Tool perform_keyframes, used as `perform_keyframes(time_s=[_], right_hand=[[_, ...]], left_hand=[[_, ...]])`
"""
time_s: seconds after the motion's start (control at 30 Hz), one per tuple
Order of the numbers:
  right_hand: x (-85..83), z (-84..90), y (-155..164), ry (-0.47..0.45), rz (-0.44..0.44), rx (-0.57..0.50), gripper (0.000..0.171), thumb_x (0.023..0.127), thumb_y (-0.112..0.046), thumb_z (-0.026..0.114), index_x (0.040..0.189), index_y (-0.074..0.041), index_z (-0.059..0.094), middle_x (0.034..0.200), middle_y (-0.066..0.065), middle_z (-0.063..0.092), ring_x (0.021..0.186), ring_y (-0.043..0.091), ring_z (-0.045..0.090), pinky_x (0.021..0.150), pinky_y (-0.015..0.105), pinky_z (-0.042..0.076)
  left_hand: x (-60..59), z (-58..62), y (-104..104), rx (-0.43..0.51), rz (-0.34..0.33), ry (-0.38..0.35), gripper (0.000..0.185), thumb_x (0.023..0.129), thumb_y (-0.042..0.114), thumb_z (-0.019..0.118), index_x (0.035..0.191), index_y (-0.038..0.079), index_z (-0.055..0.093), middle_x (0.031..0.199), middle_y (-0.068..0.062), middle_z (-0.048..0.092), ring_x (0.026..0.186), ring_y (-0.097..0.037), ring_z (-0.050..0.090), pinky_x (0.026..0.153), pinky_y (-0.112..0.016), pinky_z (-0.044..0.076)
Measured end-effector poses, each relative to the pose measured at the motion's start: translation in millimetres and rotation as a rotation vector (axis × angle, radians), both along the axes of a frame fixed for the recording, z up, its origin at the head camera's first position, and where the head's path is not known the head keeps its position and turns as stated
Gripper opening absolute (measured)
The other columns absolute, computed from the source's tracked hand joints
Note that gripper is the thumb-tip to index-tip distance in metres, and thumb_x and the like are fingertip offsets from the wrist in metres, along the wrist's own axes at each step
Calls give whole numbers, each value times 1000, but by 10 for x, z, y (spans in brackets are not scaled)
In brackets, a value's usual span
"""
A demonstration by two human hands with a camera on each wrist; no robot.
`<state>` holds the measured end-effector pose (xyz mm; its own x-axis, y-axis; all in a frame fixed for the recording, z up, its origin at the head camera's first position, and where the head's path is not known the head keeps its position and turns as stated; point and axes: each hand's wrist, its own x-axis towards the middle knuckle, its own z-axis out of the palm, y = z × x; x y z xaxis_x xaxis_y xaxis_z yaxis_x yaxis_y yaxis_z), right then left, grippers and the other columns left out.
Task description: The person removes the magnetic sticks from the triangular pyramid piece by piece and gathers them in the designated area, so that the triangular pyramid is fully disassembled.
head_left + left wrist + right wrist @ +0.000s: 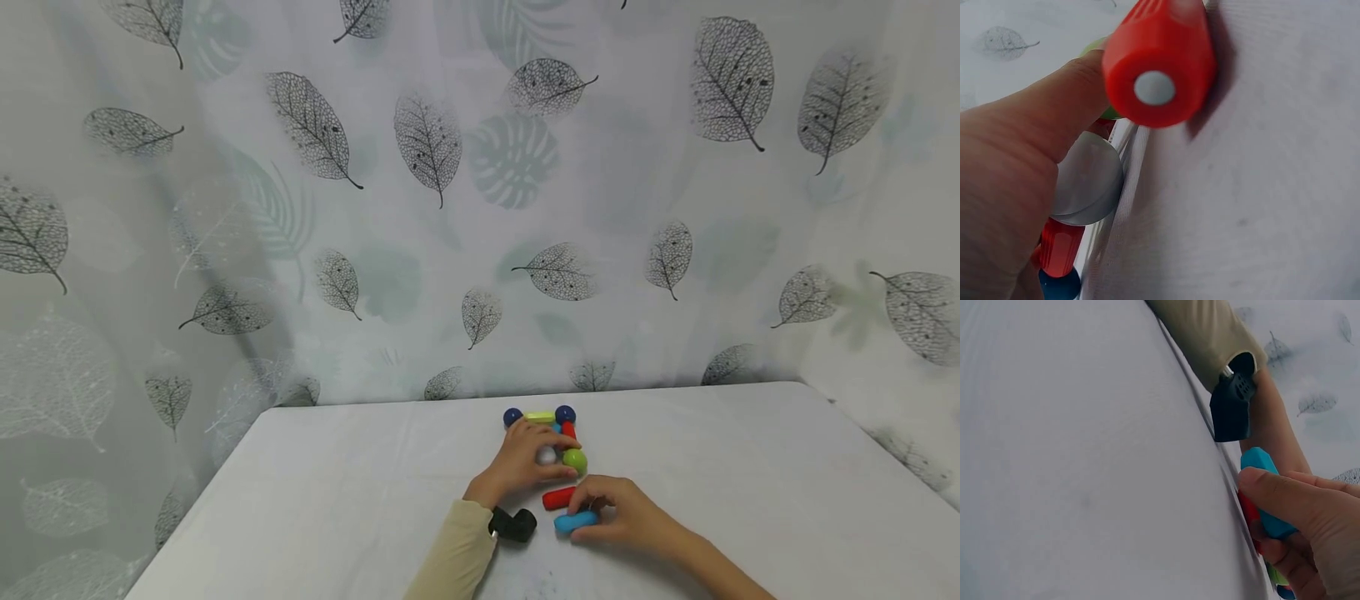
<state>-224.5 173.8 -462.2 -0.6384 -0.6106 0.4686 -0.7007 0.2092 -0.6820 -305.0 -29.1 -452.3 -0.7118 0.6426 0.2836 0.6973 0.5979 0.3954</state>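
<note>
My left hand point(525, 457) reaches over a small frame of balls and rods, its thumb and index finger about a green ball point(575, 461). A pale grey ball point(546, 455) shows beneath that hand. At the frame's back, a yellow-green rod point(539, 417) runs between two dark blue balls point(566, 414), and a red rod point(569, 430) lies on its right side. My right hand point(626, 512) pinches a light blue rod point(1269, 494) between thumb and fingers. Just beyond it lies another red rod point(558, 498), whose end with a silvery disc looms large in the left wrist view.
A white cloth covers the table point(345, 492). Behind it hangs a leaf-patterned curtain point(480, 225). On the left wrist sits a black device point(513, 525), below the beige sleeve point(456, 550) and close to the light blue rod.
</note>
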Motion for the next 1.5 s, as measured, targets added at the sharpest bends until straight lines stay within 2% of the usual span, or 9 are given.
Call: perform_keyframes(time_s=[0.17, 0.4, 0.63, 0.77, 1.0, 1.1, 1.2, 1.37, 1.5], right_hand=[[8, -21, -43, 65, -18, 2, 17, 85, -15, 77, 97, -15, 65, 91, -2, 66, 76, 7, 54, 66, 21, 48], [-10, -53, -76, 151, -37, -23, 17, 82, -13, 79, 96, -15, 69, 91, 1, 64, 69, 15, 50, 56, 19, 43], [-32, -51, -104, 219, -47, -76, 21, 79, -5, 79, 96, -13, 69, 89, 2, 66, 68, 14, 51, 55, 21, 45], [-34, -30, -122, 250, -101, -113, 21, 79, -1, 79, 94, -12, 69, 86, 1, 66, 66, 14, 52, 54, 21, 45], [-46, -21, -117, 152, -285, -94, 13, 85, -6, 75, 91, -16, 69, 82, -8, 62, 71, 5, 54, 56, 21, 47], [-88, -30, -126, 134, -365, -93, 13, 84, -6, 75, 90, -15, 67, 80, -9, 60, 70, 2, 55, 56, 21, 48], [-143, -40, -134, 106, -469, -91, 16, 81, -6, 78, 87, -14, 64, 79, -7, 58, 68, 2, 53, 56, 21, 49], [-259, -22, -152, -62, -614, -69, 30, 76, -11, 83, 92, -6, 58, 83, 1, 54, 69, 8, 51, 60, 20, 48], [-347, 15, -166, -199, -650, -15, 39, 76, -17, 84, 99, -3, 56, 84, 3, 53, 70, 12, 50, 62, 20, 45]], left_hand=[[-18, -26, -6, 4, -6, 1, 39, 85, 42, 74, 122, 33, 68, 113, 10, 66, 115, -11, 51, 113, -43, 25], [-23, -40, -19, 12, -23, 17, 37, 86, 39, 74, 121, 31, 68, 113, 8, 66, 114, -12, 51, 111, -43, 27], [-26, -46, -29, 22, -35, 23, 39, 84, 36, 77, 122, 30, 68, 114, 8, 66, 113, -12, 51, 112, -43, 26], [-28, -46, -34, 15, -26, 20, 40, 83, 34, 78, 122, 30, 68, 115, 8, 65, 114, -12, 50, 112, -43, 25], [-39, -56, -34, 26, -45, 28, 43, 84, 26, 77, 125, 24, 66, 113, 6, 66, 115, -13, 51, 112, -44, 25], [-42, -59, -35, 39, -60, 51, 45, 84, 22, 78, 126, 20, 64, 108, 5, 66, 112, -13, 52, 111, -44, 27], [-31, -49, -34, 61, -68, 38, 45, 83, 21, 78, 126, 18, 64, 105, 4, 66, 110, -13, 52, 110, -44, 27], [-9, -20, -27, 71, -56, 2, 43, 85, 26, 76, 126, 18, 64, 105, 4, 65, 109, -12, 51, 112, -43, 25], [-13, -8, -34, 55, -34, -18, 43, 87, 24, 74, 128, 20, 62, 107, 5, 64, 113, -13, 50, 114, -43, 23]])
